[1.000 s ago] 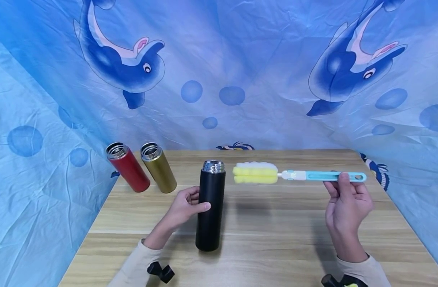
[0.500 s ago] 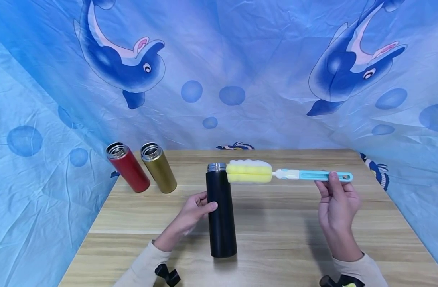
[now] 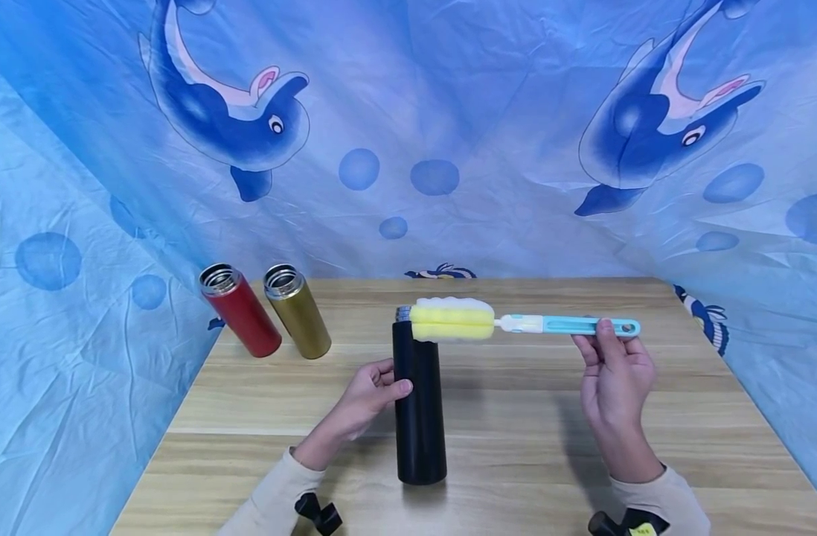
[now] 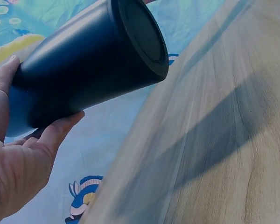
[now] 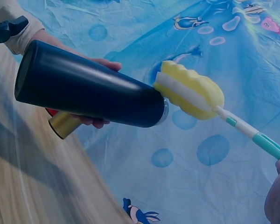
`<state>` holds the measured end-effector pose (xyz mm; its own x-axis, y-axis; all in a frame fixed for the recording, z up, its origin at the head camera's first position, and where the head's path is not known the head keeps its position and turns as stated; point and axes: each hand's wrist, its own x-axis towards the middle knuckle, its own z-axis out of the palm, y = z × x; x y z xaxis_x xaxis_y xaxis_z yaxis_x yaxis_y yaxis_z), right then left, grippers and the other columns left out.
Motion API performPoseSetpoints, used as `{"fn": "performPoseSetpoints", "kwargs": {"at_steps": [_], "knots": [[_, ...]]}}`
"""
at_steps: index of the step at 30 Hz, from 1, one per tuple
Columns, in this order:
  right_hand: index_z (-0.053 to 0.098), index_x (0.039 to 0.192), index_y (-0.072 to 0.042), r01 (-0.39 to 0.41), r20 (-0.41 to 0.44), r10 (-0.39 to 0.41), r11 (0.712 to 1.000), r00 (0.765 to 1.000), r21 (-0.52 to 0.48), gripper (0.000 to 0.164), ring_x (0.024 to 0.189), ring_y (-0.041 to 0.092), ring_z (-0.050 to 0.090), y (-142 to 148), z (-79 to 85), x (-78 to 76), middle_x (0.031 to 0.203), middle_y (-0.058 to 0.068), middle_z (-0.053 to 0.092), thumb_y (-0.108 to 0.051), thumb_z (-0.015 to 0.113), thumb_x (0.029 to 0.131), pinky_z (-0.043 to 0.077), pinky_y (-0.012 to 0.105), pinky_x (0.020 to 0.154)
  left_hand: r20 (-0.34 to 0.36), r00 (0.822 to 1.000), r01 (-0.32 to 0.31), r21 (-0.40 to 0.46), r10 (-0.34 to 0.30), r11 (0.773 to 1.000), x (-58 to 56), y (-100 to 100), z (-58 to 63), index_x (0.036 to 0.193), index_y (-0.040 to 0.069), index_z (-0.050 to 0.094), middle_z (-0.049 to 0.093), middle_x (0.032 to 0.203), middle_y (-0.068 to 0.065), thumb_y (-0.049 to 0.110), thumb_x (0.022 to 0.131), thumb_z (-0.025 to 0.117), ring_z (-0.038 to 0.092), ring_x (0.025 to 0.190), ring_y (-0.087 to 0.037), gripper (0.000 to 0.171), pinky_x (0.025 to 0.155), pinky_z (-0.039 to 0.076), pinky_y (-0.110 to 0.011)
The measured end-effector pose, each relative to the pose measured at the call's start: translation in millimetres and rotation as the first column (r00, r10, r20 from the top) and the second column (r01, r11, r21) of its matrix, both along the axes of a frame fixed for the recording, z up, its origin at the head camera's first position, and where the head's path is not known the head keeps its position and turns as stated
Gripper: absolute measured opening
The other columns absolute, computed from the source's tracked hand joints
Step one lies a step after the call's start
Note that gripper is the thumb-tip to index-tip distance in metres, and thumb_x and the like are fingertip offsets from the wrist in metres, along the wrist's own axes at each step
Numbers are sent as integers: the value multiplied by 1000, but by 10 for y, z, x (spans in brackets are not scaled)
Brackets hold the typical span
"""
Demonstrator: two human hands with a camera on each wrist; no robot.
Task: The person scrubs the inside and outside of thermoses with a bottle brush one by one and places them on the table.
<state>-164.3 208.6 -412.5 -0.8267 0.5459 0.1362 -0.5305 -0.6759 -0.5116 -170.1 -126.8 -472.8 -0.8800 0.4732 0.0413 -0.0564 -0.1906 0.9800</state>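
My left hand grips a black thermos bottle around its upper middle, thumb across the front. The left wrist view shows the bottle's base raised over the table, with its shadow below. Between thumb and fingers, my right hand pinches the blue handle of a bottle brush. Its yellow and white sponge head points left and overlaps the bottle's steel neck in the head view. From the right wrist, the sponge appears right beside the bottle's mouth, outside it.
A red thermos bottle and a gold one, both lidless, stand at the back left of the wooden table. A blue cloth printed with dolphins hangs behind and along both sides.
The black bottle has shifted right and tilted slightly, its top leaning left. The brush has moved left, so its sponge now overlaps the bottle's neck.
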Motion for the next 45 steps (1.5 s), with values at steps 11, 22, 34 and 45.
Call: {"fn": "performPoseSetpoints", "kwargs": {"at_steps": [11, 22, 34, 45], "knots": [[57, 103, 16, 8, 22, -9, 1000, 1000, 22, 21, 77, 25, 77, -11, -45, 0, 85, 19, 68, 7, 70, 90, 60, 31, 70, 17, 1000, 23, 70, -25, 997, 20, 5, 37, 140, -18, 42, 75, 113, -5, 16, 98, 64, 73, 100, -18, 59, 86, 60, -36], [58, 104, 17, 2, 9, -3, 1000, 1000, 20, 18, 76, 25, 77, -2, -54, 22, 85, 20, 69, 9, 68, 91, 60, 31, 69, -3, 999, 35, 95, -35, 995, 15, -31, 7, 139, -17, 45, 74, 116, -8, 12, 96, 66, 73, 102, -20, 56, 89, 60, -39], [60, 100, 16, -23, 60, 19, 997, 998, 70, 17, 75, 24, 76, 21, -97, 66, 86, 18, 68, 6, 70, 91, 60, 29, 68, 7, 999, -40, 129, 39, 991, -21, -37, 73, 138, -22, 42, 76, 110, -3, 8, 95, 59, 72, 100, -15, 55, 88, 59, -31], [62, 97, 14, -65, 131, 48, 989, 990, 130, 13, 74, 23, 76, 39, -152, 136, 86, 17, 68, 4, 69, 92, 60, 27, 68, 32, 996, -91, 126, 87, 988, -152, -116, 87, 136, -16, 46, 74, 104, -5, 11, 97, 56, 74, 89, -15, 48, 81, 61, -31]]}}
